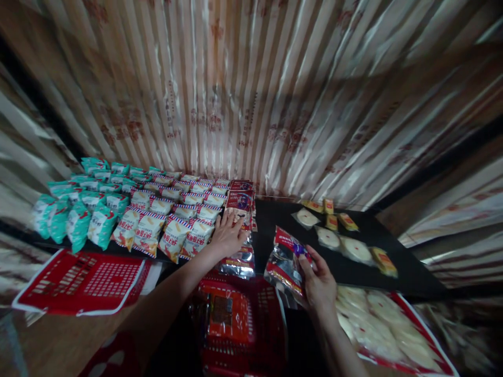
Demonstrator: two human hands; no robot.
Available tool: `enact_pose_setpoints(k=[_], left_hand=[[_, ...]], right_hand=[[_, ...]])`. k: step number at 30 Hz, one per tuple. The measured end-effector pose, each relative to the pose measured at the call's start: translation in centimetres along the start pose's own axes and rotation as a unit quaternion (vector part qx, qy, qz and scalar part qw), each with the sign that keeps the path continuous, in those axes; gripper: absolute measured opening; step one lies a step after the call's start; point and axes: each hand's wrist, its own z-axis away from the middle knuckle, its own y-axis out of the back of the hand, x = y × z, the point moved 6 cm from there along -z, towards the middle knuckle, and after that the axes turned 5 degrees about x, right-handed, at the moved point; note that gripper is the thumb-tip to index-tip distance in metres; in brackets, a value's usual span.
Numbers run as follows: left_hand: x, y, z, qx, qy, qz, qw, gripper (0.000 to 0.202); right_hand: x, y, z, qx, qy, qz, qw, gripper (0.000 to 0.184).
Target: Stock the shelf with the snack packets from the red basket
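My right hand (318,277) grips a dark red and silver snack packet (286,262), thumb on its front, held over the front edge of the black table. My left hand (228,234) lies with fingers stretched out on a row of similar red packets (240,200), which runs from the back of the table to its front. Left of that row stand white and red snack bags (192,235) with striped tops, in several rows. Below my hands sits a red basket (267,335) with an orange-red package (228,314) in it.
Teal bags (102,225) fill the left end of the black table (271,220). On the right lie round white packs (356,250) and small yellow packs (383,262). Another red basket (137,272) is at lower left; one at lower right holds pale round packs (385,324). Striped sheeting (236,104) hangs behind.
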Motion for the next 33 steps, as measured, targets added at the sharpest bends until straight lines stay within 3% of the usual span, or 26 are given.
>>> enact_pose_setpoints(k=[9,15,18,22,27,30,33], left_hand=[[2.3,0.8,3.9,0.024,-0.001,-0.023,0.999,0.054],[3.2,0.9,6.3,0.027,-0.010,-0.017,0.999,0.056],[3.4,0.8,6.9,0.034,-0.016,-0.005,0.999,0.057],[3.3,1.1,7.1,0.053,-0.018,0.003,0.998,0.053],[3.0,0.7,7.1,0.054,-0.014,-0.001,0.998,0.055],[2.8,0.2,7.2,0.048,-0.011,0.005,0.999,0.056],[2.6,-0.3,7.2,0.037,-0.002,0.009,0.999,0.055]], right_hand=[[0.5,-0.2,0.7,-0.011,-0.009,-0.018,1.000,0.069],[-1.9,-2.6,0.7,-0.030,0.055,0.018,0.998,0.065],[-3.2,-5.5,0.0,-0.059,0.094,0.046,0.993,0.063],[-4.2,-11.6,-1.8,-0.135,0.156,0.058,0.977,0.058],[-3.6,-18.5,-4.1,-0.214,0.219,0.171,0.937,0.043],[-2.9,-20.5,-4.6,-0.235,0.253,0.280,0.895,0.034],[-2.4,-21.0,-4.5,-0.239,0.285,0.383,0.845,0.033]])
